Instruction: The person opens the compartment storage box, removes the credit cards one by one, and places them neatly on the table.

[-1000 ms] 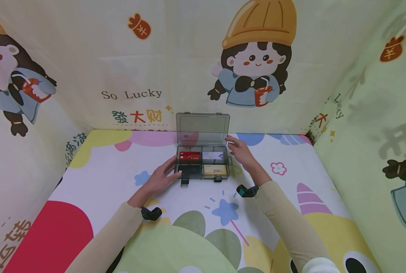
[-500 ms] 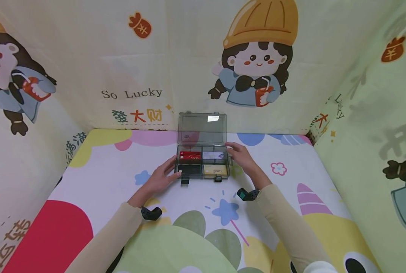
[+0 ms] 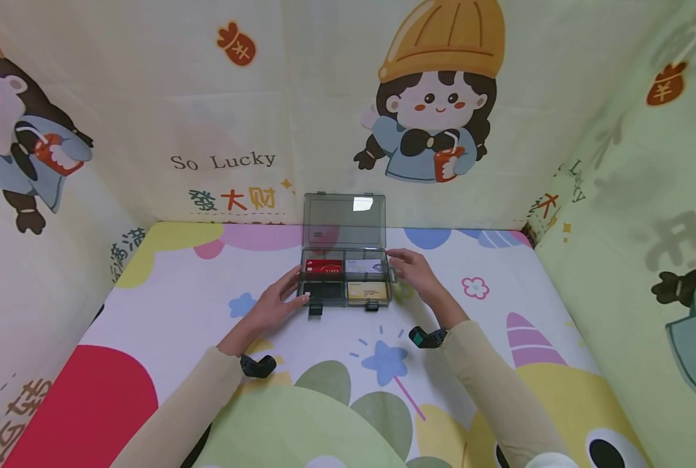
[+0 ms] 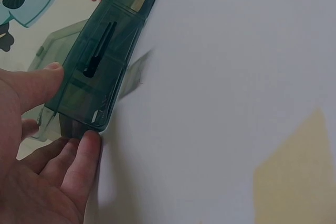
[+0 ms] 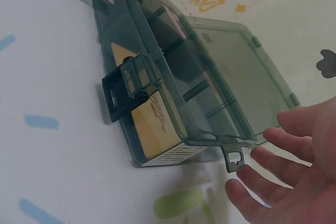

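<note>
The left hand (image 3: 273,305) grips the left end of the smoky clear box (image 3: 343,303), thumb on the near rim, fingers bent against the end wall, blocking that corner. The box sits on the printed cloth (image 3: 196,312), long axis running left to right, open top upward, two dark latches (image 3: 315,311) toward the near side; its raised lid (image 3: 339,224) stands along the far edge, in front of the wall (image 3: 254,110). Inside, on the left, lie a red card (image 3: 323,266) far and a black card (image 3: 324,290) near; on the right, a pale card (image 3: 364,266) far and a yellow card (image 3: 367,290) near. Just beside the right end, the right hand (image 3: 416,268) has its fingers apart, loosely bent; whether they touch the box, I cannot tell
</note>
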`<state>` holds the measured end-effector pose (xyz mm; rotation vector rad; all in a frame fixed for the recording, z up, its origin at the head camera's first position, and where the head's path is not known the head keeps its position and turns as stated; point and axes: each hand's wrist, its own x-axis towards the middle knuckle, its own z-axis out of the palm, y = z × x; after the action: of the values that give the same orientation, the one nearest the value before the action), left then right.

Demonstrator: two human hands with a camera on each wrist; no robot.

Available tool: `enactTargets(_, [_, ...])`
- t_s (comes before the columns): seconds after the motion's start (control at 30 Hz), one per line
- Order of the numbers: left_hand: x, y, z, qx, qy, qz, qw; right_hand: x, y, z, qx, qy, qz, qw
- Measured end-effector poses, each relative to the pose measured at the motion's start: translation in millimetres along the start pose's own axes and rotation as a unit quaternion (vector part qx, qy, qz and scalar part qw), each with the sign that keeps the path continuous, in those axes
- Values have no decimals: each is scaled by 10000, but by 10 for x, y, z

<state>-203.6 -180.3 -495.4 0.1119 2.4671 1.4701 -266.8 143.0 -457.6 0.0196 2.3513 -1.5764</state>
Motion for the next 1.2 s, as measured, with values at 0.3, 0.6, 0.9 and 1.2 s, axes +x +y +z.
enactTargets(0.3, [4, -23, -5, 47, -36, 339, 9994, 14, 4, 21, -50, 129, -242, 9996])
enactTargets(0.6, [30, -20, 1, -152, 113, 131, 9997, 78, 1, 40, -457, 22, -792, 9958])
enactTargets(0.9, [19, 11, -1, 80, 158, 227, 9996, 87, -66, 90, -916, 56, -858, 9921])
enactTargets(1.2, [34, -10, 0, 63, 174, 261, 9995, 140, -68, 106, -1327, -3, -937, 9867])
